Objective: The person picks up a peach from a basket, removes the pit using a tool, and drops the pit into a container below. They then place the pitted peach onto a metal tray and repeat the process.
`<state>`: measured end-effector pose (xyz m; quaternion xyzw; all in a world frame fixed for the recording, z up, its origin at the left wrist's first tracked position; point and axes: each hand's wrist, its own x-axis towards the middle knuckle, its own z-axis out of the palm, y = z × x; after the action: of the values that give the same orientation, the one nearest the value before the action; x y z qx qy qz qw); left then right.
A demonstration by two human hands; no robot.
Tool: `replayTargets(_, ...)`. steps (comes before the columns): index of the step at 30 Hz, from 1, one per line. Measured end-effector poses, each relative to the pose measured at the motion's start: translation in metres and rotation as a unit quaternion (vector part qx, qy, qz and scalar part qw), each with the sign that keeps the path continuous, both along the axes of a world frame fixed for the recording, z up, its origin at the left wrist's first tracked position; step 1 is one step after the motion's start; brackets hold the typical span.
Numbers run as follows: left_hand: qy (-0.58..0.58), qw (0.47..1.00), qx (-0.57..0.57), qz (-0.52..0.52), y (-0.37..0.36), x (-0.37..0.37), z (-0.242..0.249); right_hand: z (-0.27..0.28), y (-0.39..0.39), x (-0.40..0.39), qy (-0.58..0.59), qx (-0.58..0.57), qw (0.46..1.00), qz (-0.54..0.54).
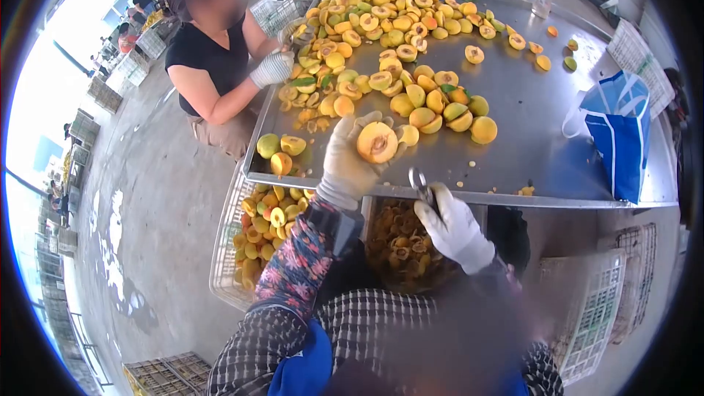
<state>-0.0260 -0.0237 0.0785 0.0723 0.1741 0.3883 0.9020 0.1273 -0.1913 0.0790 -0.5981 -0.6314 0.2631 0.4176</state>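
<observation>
My left hand (343, 161), in a pale work glove, grips a halved peach (378, 142) above the near edge of the metal table. Its cut face is turned up, with the brown stone area in the middle. In my gloved right hand (456, 233) is a pitting tool (418, 180) with a looped metal end, held upright and apart from the peach. Beyond my left hand a pile of peach halves (422, 103) lies on the table. Below and between my hands, a bin (403, 246) holds brown stones and scraps.
A white plastic crate (224, 268) of peach halves stands below the table at left. A co-worker (213, 59) in gloves stands at the table's left side. On the table's right are a blue bag (620, 136) and a glass jar (543, 0). More crates (594, 308) stand lower right.
</observation>
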Motion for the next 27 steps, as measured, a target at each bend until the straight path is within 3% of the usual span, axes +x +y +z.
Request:
replayTargets(1, 0.054, 0.998, -0.003, 0.026, -0.01, 0.002, 0.003, 0.006, 0.007, -0.006, -0.017, 0.016, 1.0, -0.01)
replayTargets(9, 0.11, 0.989, 0.05, 0.085, -0.046, 0.01, 0.011, -0.003, 0.024, -0.033, -0.142, 0.068, 0.986, -0.05)
replayTargets(12, 0.131, 0.988, 0.058, 0.064, -0.045, 0.005, 0.008, 0.009, 0.019, -0.037, -0.193, 0.016, 0.979, -0.055)
replayTargets(15, 0.182, 0.976, 0.099, 0.061, -0.048, 0.002, 0.014, 0.003, 0.017, -0.036, -0.168, 0.01, 0.986, -0.02)
replayTargets(18, 0.19, 0.977, 0.07, 0.061, -0.05, -0.001, 0.016, -0.002, 0.016, -0.038, -0.078, 0.01, 0.997, 0.018)
replayTargets(24, 0.257, 0.957, 0.132, -0.037, -0.041, -0.011, 0.014, -0.006, 0.019, -0.023, -0.189, -0.038, 0.978, 0.08)
replayTargets(27, 0.281, 0.943, 0.176, -0.041, -0.042, -0.012, 0.015, -0.014, 0.014, -0.032, -0.073, -0.021, 0.994, 0.073)
